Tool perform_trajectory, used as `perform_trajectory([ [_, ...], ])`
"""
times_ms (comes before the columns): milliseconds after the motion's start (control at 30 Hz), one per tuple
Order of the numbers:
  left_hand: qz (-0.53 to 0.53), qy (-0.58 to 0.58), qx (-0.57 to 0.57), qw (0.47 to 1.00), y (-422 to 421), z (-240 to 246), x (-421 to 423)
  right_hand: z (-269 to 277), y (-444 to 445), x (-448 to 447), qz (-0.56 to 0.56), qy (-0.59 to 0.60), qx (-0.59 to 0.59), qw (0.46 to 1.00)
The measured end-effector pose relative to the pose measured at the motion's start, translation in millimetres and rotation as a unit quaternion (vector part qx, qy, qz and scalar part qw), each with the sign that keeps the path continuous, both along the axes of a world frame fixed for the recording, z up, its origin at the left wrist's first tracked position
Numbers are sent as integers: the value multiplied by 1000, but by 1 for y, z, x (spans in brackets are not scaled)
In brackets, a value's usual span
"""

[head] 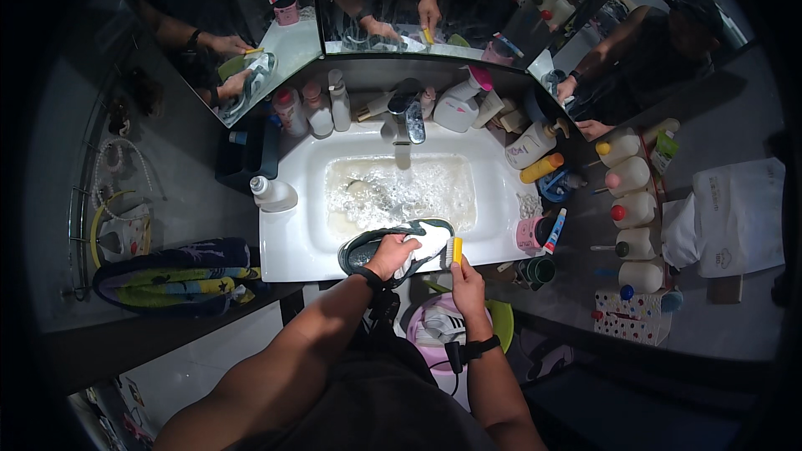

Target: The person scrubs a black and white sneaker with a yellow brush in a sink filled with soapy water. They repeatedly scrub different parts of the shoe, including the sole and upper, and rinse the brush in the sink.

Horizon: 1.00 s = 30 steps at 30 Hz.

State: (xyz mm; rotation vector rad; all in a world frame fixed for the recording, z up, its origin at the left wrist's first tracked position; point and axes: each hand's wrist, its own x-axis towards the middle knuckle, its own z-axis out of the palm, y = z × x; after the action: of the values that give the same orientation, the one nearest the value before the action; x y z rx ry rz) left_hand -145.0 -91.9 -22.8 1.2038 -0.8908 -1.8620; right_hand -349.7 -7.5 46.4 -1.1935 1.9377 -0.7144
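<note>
Over the front edge of a white washbasin, my left hand grips a shoe with white material and dark green edging. My thumb and fingers reach into its opening, and its toe points right. My right hand holds a small yellow-backed scrubbing brush. Its pale bristles face left, close beside the shoe's toe; whether they touch is hard to tell. Foamy, cloudy water fills the bowl behind the shoe. A chrome faucet stands above the water.
Around the rim are a white pump bottle, a pink-topped spray bottle, a lotion bottle and a pink jar. Below my right hand, a pink basin holds white striped shoes. Mirrors rise behind; a towel lies left.
</note>
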Motion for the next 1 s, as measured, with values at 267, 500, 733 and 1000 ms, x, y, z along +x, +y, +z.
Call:
perform_trajectory([
  [267, -7, -20, -9, 1000, 1, -3, 0, 3, -1, 0, -2, -5, 14, 1000],
  [500, -4, 35, 34, 999, 3, 4, 1, 20, 3, 17, 57, 124, -21, 990],
  [733, -49, -75, -29, 996, 0, -1, 0, 11, -51, 35, 164, 313, -76, 933],
  [1000, -15, -46, 26, 999, -6, -5, -3, -6, 5, 28, 179, 199, -16, 963],
])
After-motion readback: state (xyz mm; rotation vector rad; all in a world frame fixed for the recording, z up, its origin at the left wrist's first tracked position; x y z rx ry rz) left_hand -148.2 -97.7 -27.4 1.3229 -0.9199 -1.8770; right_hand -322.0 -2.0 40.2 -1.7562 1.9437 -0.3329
